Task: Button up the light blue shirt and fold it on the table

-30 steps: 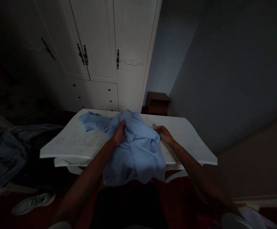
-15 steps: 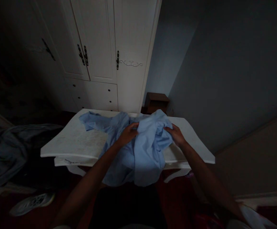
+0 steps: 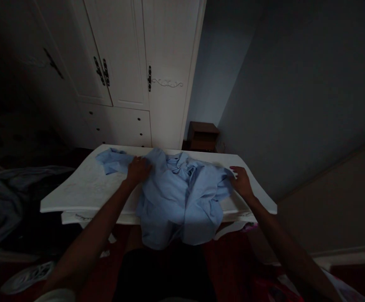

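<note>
A crumpled light blue shirt (image 3: 179, 197) lies across a small white table (image 3: 84, 188), its lower part hanging over the near edge. My left hand (image 3: 137, 170) is closed on the shirt's cloth near its left side, beside a sleeve that trails to the far left. My right hand (image 3: 241, 181) rests at the shirt's right edge with its fingers curled on the cloth.
A white wardrobe (image 3: 128, 71) with dark handles and drawers stands behind the table. A brown wooden stand (image 3: 203, 136) sits in the corner. Dark clothes (image 3: 9, 201) are heaped at the left, a shoe (image 3: 25, 279) lies on the red floor.
Both hands have moved apart, the left one leftwards and the right one rightwards, and the bunched shirt has been spread wider and flatter over the table.
</note>
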`<state>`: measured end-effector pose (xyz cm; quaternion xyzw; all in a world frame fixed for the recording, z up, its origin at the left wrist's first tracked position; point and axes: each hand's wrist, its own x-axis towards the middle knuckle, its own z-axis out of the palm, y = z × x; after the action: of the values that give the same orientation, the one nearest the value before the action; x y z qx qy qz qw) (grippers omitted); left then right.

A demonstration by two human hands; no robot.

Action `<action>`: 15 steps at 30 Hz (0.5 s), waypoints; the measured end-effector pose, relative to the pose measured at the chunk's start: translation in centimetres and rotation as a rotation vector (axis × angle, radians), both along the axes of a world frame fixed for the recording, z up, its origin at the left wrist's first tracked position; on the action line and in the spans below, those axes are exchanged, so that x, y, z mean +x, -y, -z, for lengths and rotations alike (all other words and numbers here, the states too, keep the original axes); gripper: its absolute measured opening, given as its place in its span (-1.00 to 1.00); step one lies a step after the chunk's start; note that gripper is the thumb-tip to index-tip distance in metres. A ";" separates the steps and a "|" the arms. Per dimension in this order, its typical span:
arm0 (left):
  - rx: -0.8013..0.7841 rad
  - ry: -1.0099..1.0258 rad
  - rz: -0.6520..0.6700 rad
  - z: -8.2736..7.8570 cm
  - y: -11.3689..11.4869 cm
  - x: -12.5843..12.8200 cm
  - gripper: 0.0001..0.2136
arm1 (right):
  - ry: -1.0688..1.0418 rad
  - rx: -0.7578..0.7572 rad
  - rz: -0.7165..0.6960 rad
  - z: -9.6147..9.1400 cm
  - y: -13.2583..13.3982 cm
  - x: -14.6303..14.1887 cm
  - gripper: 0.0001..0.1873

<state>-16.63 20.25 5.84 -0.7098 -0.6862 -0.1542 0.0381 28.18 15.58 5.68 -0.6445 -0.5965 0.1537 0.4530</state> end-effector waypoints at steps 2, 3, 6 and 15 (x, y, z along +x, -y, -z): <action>-0.117 -0.025 0.002 0.3 -0.2 -0.9 -0.38 | 0.151 0.005 -0.197 0.0 0.4 -1.4 -0.65; -0.173 -0.036 0.018 0.6 -0.2 -1.3 -0.32 | 0.204 -0.049 -0.295 0.1 0.6 -2.1 -0.66; -0.251 -0.057 0.085 1.6 -0.3 -2.2 -0.26 | 0.270 -0.252 -0.407 1.1 0.8 -4.0 -0.47; -0.274 -0.053 0.078 1.5 -2.2 -6.2 -0.46 | 0.051 -0.248 -0.450 3.2 1.8 -4.0 0.09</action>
<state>-22.84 22.43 4.32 -0.7382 -0.6717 -0.0415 -0.0472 24.22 13.76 2.52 -0.5497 -0.7127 0.3064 0.3099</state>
